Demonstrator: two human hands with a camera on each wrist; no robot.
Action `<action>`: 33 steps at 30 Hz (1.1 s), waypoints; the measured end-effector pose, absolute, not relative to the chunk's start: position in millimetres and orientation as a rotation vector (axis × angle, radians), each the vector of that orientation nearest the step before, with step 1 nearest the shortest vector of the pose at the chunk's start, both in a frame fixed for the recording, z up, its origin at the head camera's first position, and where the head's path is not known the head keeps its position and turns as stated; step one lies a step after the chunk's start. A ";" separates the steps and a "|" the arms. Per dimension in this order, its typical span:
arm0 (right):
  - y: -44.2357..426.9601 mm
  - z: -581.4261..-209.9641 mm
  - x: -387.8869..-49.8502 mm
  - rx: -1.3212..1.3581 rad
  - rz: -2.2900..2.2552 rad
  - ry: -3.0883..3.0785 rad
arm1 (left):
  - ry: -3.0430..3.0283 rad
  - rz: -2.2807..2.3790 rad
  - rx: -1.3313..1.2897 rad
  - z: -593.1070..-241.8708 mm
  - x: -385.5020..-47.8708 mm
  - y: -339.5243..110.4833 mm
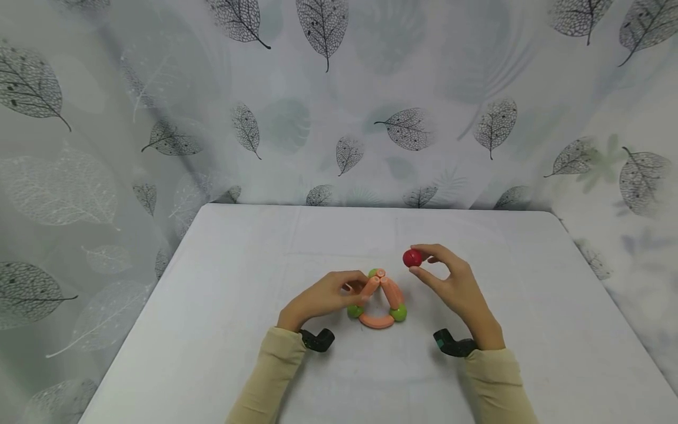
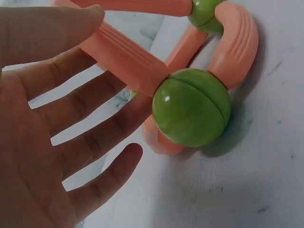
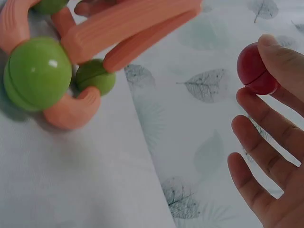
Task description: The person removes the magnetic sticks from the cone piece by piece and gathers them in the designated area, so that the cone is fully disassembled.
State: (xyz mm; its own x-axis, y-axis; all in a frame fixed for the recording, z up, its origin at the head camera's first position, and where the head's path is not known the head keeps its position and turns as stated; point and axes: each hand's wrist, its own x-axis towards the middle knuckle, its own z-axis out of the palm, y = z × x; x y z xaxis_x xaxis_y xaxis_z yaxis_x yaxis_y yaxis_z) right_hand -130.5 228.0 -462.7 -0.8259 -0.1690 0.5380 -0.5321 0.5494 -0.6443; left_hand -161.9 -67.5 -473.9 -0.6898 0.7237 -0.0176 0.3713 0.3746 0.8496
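Observation:
An assembly of orange rods (image 1: 392,292) and green balls (image 1: 398,312) stands on the white table, its straight rods leaning together at the top. My left hand (image 1: 331,294) pinches one straight rod (image 2: 126,54) between thumb and fingers; in the left wrist view a green ball (image 2: 191,108) joins that rod's lower end. Curved orange pieces (image 2: 236,45) link the balls at the base. To the right of the assembly's top, my right hand (image 1: 458,285) holds a red ball (image 1: 412,258) by thumb and fingertips, apart from the rods. The right wrist view shows the red ball (image 3: 256,69) too.
The white table (image 1: 238,247) reaches back to a leaf-patterned cloth (image 1: 349,106), which also hangs at the left and right sides. Dark wrist-worn devices (image 1: 318,340) sit at both cuffs.

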 end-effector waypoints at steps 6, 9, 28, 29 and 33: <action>235.6 -474.7 -133.8 0.370 1.231 -2.428 | 2.260 1.214 0.917 -475.4 -162.2 -71.2; 238.8 -480.4 -135.4 0.269 1.239 -2.472 | 2.251 1.215 0.908 -475.6 -162.4 -72.1; 250.5 -510.0 -146.7 -0.046 1.173 -2.692 | 2.216 1.223 0.888 -480.2 -163.6 -72.8; 250.6 -511.7 -147.1 -0.038 1.141 -2.696 | 2.217 1.221 0.883 -480.2 -163.5 -73.0; 250.8 -516.5 -147.0 -0.015 1.074 -2.707 | 2.209 1.222 0.879 -481.3 -164.1 -72.8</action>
State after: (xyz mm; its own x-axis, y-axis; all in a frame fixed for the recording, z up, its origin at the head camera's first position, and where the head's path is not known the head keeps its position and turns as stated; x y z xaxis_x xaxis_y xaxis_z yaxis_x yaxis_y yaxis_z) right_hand -147.0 250.8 -516.5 -0.9737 0.0932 0.2079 -0.0747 0.7315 -0.6777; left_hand -164.1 -72.8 -481.3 -0.6877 0.7206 -0.0886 0.3080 0.4001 0.8632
